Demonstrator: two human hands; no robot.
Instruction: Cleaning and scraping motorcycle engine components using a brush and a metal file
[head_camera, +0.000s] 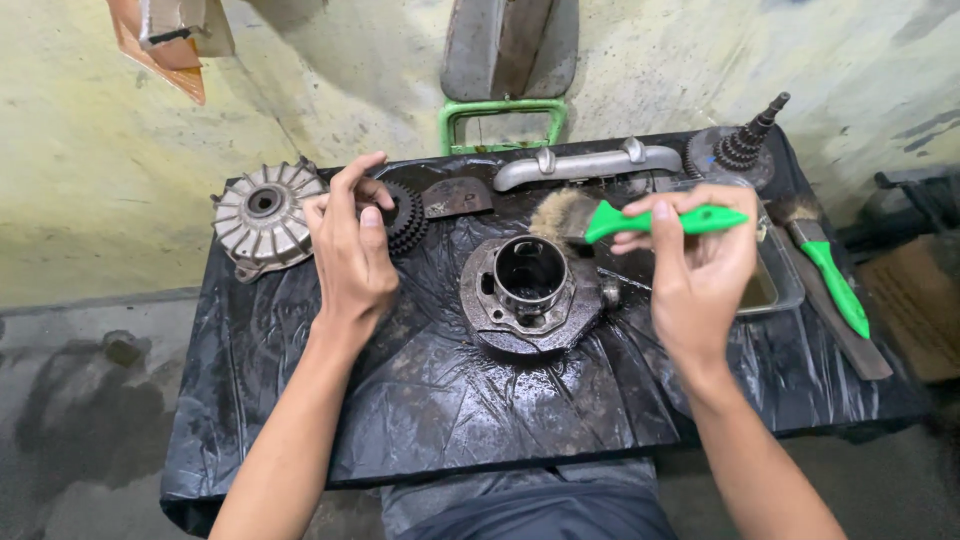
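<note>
One low table (420, 420) draped in wet black plastic sheet carries the work. On it lie one round, dark engine housing (528, 296) with an open cylinder bore at its middle, one pale finned metal cover (262, 215) at the far left, one grey curved metal handle bar (585, 163) along the back edge, one stepped gear shaft (742, 147) at the back right, one dark gear (408, 217) and one small rusty plate (457, 197) beside it. A metal tray (780, 285) with brownish liquid sits at the right.

There are two green-handled brushes. The first brush (640, 219) is gripped in the right hand (700, 270), fingers closed round the handle, bristles pointing left just above the housing. The second brush (825, 265) lies on the table's right side over a dark flat bar (850, 335).

The left hand (350, 250) hovers near the gear, fingers pinched together; whether it holds anything I cannot tell.

One orange-brown cardboard piece (160, 55) hangs at the upper left wall; one brown box (920, 310) stands at the right.
</note>
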